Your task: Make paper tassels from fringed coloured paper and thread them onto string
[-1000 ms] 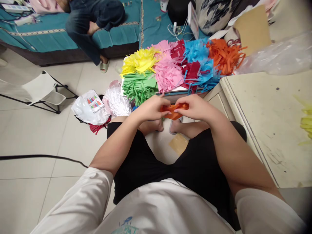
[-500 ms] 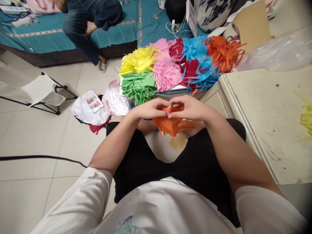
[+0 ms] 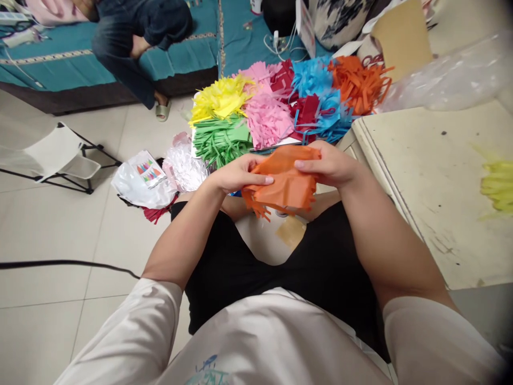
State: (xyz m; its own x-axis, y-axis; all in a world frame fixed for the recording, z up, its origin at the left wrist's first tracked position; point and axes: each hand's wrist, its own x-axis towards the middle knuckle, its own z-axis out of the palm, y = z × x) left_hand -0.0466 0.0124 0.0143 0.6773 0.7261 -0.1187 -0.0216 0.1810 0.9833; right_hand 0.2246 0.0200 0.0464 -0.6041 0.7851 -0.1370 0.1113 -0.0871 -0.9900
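Left hand (image 3: 236, 176): grasping the left edge of the orange fringed sheet (image 3: 286, 187), thumb pressed flat on top, fingers hidden underneath.
Right hand (image 3: 329, 166): grasping the sheet's upper right corner, thumb on top; sits a little higher and farther from the body than the left.
Orange fringed sheet: spread between both hands above the lap, long axis left to right, rising toward the right; cut fringe hangs off the near, lower edge.
Nearer hand: neither; each touches one end.
Cut-paper piles (image 3: 264, 115): just beyond the hands, green and pink closest, orange heap farther off to the right.
Tabletop (image 3: 420, 176): beside the right forearm; yellow strips (image 3: 497, 184) at its far side.
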